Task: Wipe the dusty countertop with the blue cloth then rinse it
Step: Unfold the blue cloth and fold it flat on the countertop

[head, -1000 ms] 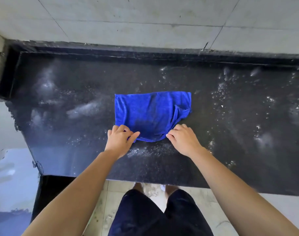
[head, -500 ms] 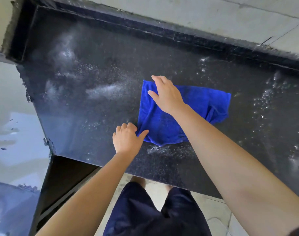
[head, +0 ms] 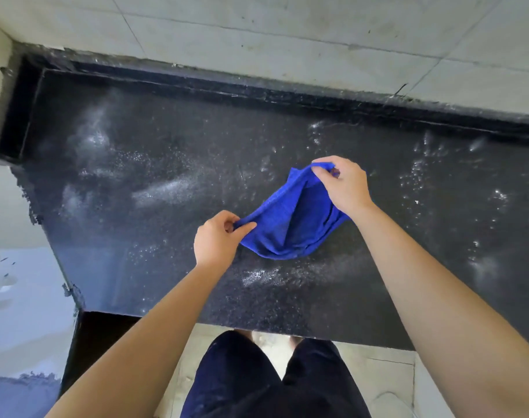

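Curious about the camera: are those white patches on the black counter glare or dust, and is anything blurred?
Head view: white patches on the countertop look like dust, not glare; a bluish sheen lies at its left front; the blue cloth is sharp; forearms stretch toward the corners.

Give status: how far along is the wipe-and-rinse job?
Done: little; pale dust shows left, right and front on the countertop. In hand: left hand and right hand each pinch an edge of the blue cloth, sagging between them. Left: the wiping, then the rinse; no tap in view.
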The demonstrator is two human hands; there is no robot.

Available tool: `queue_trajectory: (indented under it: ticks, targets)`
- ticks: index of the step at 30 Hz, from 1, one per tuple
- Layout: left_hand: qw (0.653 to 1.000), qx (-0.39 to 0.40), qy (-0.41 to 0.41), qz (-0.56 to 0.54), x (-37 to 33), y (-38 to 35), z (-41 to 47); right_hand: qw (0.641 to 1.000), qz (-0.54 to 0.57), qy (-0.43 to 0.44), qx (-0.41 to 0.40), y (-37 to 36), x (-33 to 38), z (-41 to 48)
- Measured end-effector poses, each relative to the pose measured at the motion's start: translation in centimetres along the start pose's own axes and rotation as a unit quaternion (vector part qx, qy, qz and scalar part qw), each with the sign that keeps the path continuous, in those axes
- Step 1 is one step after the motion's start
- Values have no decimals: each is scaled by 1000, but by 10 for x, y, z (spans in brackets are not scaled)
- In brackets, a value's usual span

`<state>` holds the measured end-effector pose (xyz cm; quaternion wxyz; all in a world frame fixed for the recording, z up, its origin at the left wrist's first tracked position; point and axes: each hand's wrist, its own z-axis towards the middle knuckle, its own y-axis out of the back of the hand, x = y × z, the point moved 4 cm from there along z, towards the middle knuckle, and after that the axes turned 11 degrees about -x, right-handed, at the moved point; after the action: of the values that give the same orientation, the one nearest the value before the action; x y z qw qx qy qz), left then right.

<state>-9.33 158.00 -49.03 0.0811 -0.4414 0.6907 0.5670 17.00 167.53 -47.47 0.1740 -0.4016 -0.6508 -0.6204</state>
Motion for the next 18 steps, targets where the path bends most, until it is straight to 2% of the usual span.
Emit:
queue_trajectory:
  ticks: [5, 9, 14, 18]
  targets:
    - [995, -5, -89, -52, -82, 3, 18, 988, 93, -52, -113, 85, -13, 3]
    - [981, 7, -112, -156, -146, 18, 25, 971, 136, -27, -193, 132, -7, 4]
    - [947, -80, -222, -216, -217, 72, 19, 949, 150, 24, -278, 185, 29, -3]
    - [916, -137, -294, -236, -240, 108, -9, 920, 198, 81, -328, 212, 59, -24]
